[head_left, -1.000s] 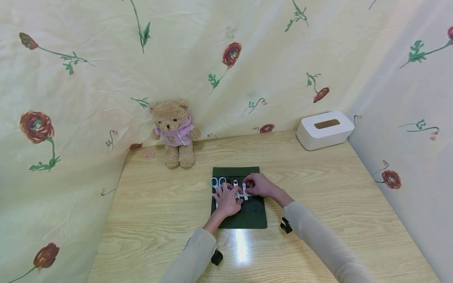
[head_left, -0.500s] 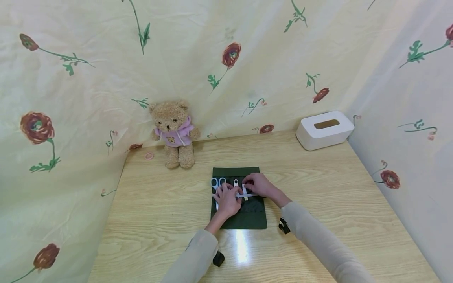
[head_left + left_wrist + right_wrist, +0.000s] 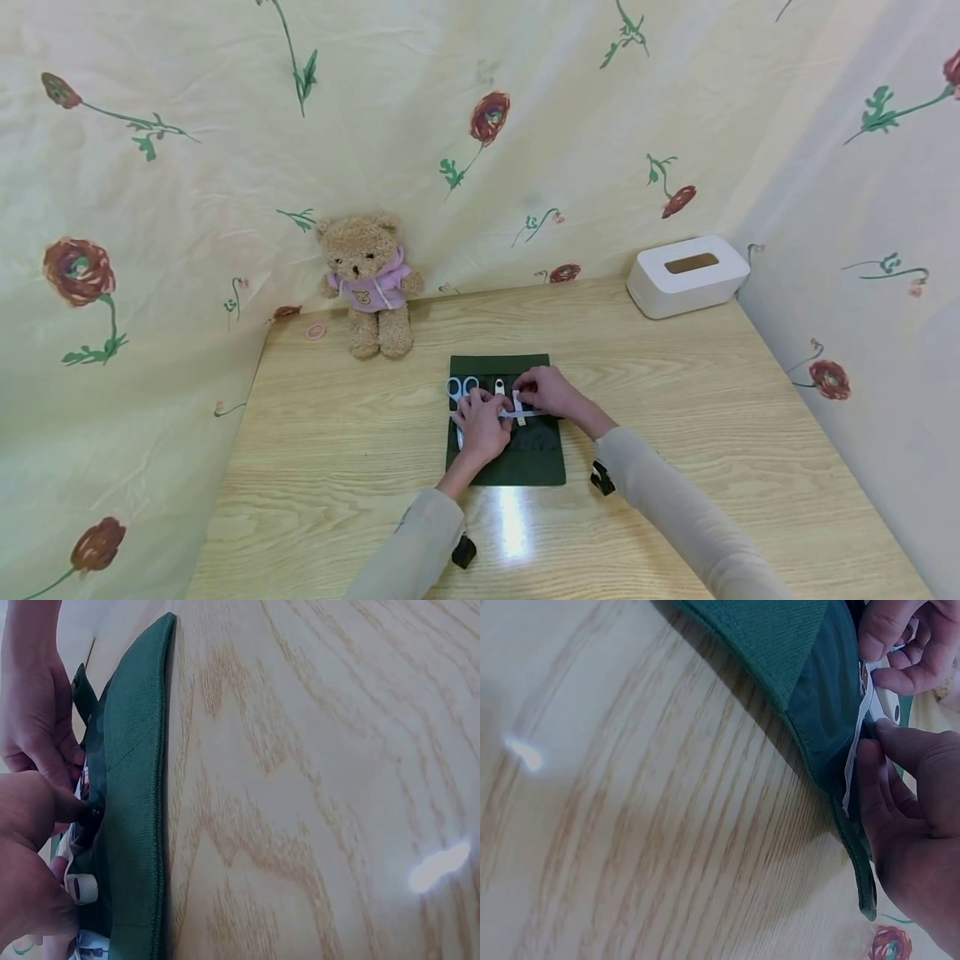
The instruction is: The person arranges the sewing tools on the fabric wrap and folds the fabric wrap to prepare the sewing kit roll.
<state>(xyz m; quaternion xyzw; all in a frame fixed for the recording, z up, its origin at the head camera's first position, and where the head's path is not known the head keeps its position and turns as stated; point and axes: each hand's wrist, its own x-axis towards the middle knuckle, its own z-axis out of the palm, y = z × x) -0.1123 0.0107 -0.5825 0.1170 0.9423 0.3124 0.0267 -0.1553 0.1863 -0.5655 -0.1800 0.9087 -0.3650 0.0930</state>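
A dark green fabric tool roll (image 3: 517, 471) lies unfolded on the table, a white elastic band (image 3: 534, 413) running across it. My left hand (image 3: 482, 425) is over its left half, thumb and fingers pinching the band, which stands off the cloth in the right wrist view. Pale blue scissors (image 3: 454, 387) are tucked at the left, their blades partly behind that hand. Beside the fingers shows the holed end of a white tool (image 3: 499, 387). My right hand (image 3: 550, 392) pinches the top of a slim white tool (image 3: 519, 408) that crosses the band.
A teddy bear (image 3: 371, 283) in a lilac hoodie stands at the back left, with a pink ring (image 3: 316, 331) beside it. At the back right is a white tissue box (image 3: 688, 277). Flowered cloth (image 3: 487, 192) hangs behind the table.
The slim white tool sits slightly lower across the band than a second ago, and the right hand has shifted very slightly. The left hand stays nearly in place.
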